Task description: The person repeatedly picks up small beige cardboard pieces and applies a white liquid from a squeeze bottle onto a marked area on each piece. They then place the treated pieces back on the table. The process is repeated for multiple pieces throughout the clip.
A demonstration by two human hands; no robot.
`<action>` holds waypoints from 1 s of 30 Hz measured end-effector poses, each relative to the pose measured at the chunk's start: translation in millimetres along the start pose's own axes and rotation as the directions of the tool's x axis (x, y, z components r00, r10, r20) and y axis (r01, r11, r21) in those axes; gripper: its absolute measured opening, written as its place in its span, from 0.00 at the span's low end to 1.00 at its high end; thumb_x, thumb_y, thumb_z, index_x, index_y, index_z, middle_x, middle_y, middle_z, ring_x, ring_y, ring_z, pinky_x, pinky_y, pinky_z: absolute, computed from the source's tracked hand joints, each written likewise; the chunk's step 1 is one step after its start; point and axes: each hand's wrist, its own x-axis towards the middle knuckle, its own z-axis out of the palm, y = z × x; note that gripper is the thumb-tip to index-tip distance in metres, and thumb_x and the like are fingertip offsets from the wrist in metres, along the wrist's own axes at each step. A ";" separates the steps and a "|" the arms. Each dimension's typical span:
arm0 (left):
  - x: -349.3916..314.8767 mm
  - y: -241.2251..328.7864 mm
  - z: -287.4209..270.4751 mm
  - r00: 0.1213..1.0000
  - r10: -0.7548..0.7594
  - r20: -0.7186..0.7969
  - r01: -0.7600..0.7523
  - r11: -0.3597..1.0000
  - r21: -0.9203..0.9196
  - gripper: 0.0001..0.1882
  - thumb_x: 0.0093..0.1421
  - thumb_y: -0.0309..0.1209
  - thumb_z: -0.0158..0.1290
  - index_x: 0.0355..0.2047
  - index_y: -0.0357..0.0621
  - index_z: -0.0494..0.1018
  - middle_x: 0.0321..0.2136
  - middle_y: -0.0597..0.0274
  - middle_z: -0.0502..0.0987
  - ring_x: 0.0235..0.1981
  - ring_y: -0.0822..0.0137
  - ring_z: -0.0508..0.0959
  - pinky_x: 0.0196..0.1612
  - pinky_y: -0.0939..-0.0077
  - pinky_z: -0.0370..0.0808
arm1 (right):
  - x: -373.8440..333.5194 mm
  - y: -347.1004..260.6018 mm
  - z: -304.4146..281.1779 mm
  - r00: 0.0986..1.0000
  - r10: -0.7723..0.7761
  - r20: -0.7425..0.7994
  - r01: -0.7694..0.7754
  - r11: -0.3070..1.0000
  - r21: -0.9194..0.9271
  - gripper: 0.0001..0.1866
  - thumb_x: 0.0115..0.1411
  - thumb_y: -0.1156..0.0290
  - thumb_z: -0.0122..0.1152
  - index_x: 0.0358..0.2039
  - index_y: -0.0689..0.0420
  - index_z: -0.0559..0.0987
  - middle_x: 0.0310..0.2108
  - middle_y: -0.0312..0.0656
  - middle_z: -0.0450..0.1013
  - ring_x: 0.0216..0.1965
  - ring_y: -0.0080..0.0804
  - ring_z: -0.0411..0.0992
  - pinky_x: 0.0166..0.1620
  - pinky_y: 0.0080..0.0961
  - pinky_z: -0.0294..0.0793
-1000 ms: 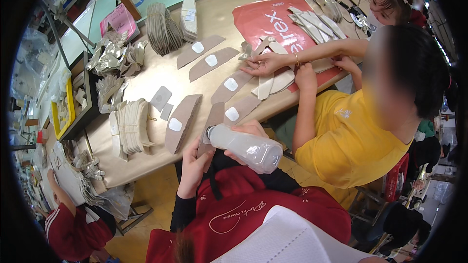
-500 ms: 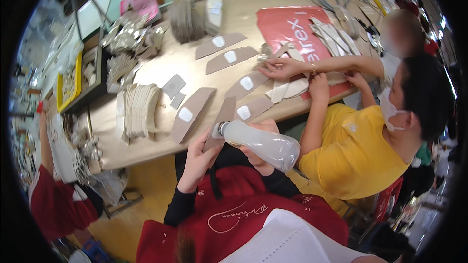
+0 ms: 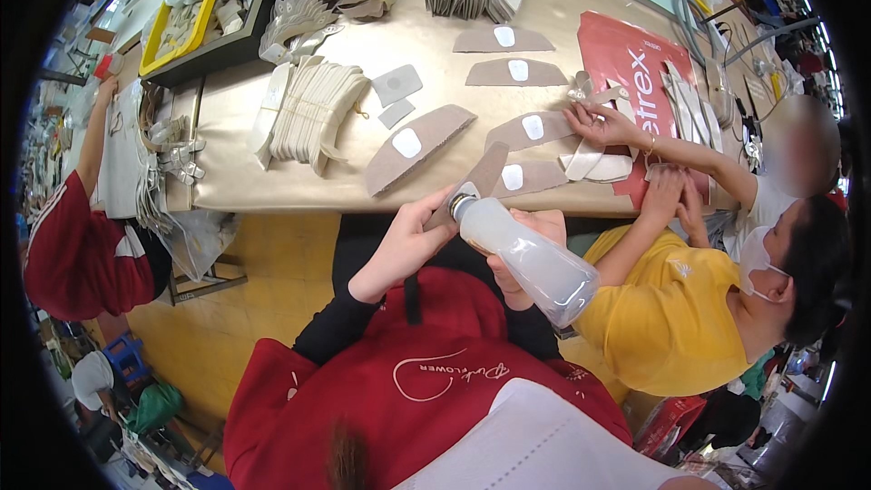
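Note:
My right hand [image 3: 524,252] grips a translucent plastic bottle [image 3: 544,270] of whitish liquid, held slanted over my red apron, with its cap end toward the table. My left hand [image 3: 408,245] pinches the bottle's white cap [image 3: 464,202]. Just beyond the cap, a brown curved piece with a white patch [image 3: 508,177] lies at the table's near edge. More such brown pieces [image 3: 413,145] are spread over the beige table [image 3: 272,181].
A person in a yellow shirt [image 3: 671,308] sits at my right, hands [image 3: 603,122] on pieces by a red sheet [image 3: 626,59]. A stack of pale pieces [image 3: 313,113] lies left of centre. A yellow tray [image 3: 181,23] stands far left. Another person in red [image 3: 82,254] works at the left.
My view has swung, so the table now sits higher and larger. Both my hands stay on the bottle, with the left fingers closing around its cap.

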 end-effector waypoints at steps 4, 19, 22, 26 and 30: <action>-3.4 0.3 -2.3 1.000 -0.005 0.030 0.005 1.000 0.001 0.29 0.55 0.18 0.44 0.59 0.37 0.61 0.41 0.67 0.73 0.37 0.81 0.68 0.38 0.87 0.65 | -6.5 5.5 8.4 0.936 0.256 -0.243 -0.208 0.956 0.206 0.24 0.47 0.59 0.72 0.38 0.61 0.75 0.30 0.42 0.72 0.30 0.36 0.69 0.34 0.31 0.67; -5.2 -0.1 -13.9 0.995 -0.081 0.064 0.094 0.968 -0.232 0.31 0.54 0.17 0.50 0.60 0.37 0.60 0.45 0.63 0.73 0.43 0.76 0.73 0.45 0.83 0.71 | -7.7 17.9 8.5 0.958 0.097 -0.270 -0.134 0.984 -0.122 0.22 0.55 0.50 0.61 0.34 0.59 0.76 0.32 0.43 0.71 0.31 0.40 0.68 0.36 0.35 0.66; -3.8 -0.3 -16.0 0.999 -0.035 0.013 0.038 0.950 -0.310 0.33 0.52 0.16 0.50 0.60 0.37 0.59 0.49 0.62 0.70 0.50 0.73 0.71 0.52 0.79 0.68 | -7.4 33.4 10.7 0.810 0.065 -0.583 -0.158 0.982 -0.108 0.30 0.57 0.42 0.54 0.38 0.61 0.74 0.33 0.45 0.68 0.30 0.38 0.67 0.36 0.33 0.67; 4.8 13.1 -24.5 0.992 -0.008 -0.130 -0.021 0.976 -0.216 0.37 0.50 0.15 0.48 0.63 0.37 0.54 0.56 0.59 0.64 0.56 0.70 0.65 0.57 0.76 0.64 | -10.1 41.0 1.8 0.629 0.182 -0.756 -0.116 0.983 0.140 0.26 0.61 0.49 0.47 0.36 0.66 0.68 0.33 0.47 0.65 0.32 0.35 0.67 0.34 0.27 0.68; 26.4 41.6 -31.2 0.997 0.044 -0.067 -0.059 0.967 -0.249 0.38 0.47 0.14 0.43 0.62 0.37 0.55 0.56 0.59 0.64 0.57 0.68 0.65 0.57 0.77 0.62 | -24.9 34.1 -1.7 0.589 0.344 -0.731 -0.190 0.938 0.289 0.27 0.57 0.48 0.49 0.36 0.65 0.65 0.33 0.47 0.63 0.33 0.35 0.66 0.35 0.27 0.68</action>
